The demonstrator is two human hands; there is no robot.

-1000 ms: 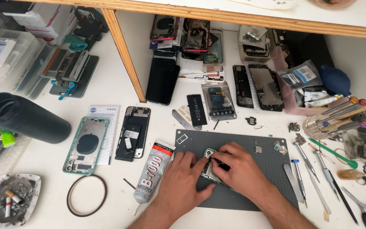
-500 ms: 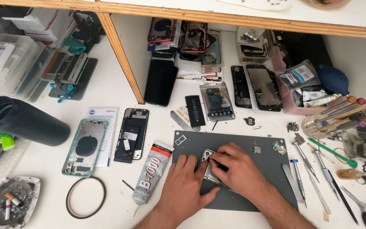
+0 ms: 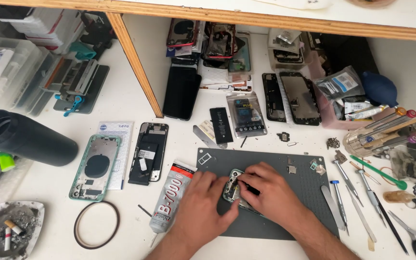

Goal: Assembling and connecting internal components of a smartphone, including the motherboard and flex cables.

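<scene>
Mostly the phone (image 3: 234, 188) is hidden: only its green-edged upper corner shows between the two hands, near the middle of the grey mat (image 3: 285, 192). The left hand (image 3: 202, 204) lies flat over the phone's left side, fingers curled down against it. The right hand (image 3: 271, 192) covers the rest, its fingertips pinched together on the phone's top edge; whether they grip a small part or tool there is too small to tell. Both forearms are cut off by the bottom edge.

Just left of the mat lies a white glue tube (image 3: 170, 197) with a red label, its nozzle pointing down. Further left of the mat are a dark phone frame (image 3: 148, 153), a white leaflet (image 3: 119, 144) and a green back shell (image 3: 95, 166). Above the mat sit a black battery (image 3: 221, 125) and a clear packet (image 3: 245, 115) with a blue-and-black label. Right of the mat, screwdrivers (image 3: 347, 185) lie in a row.
</scene>
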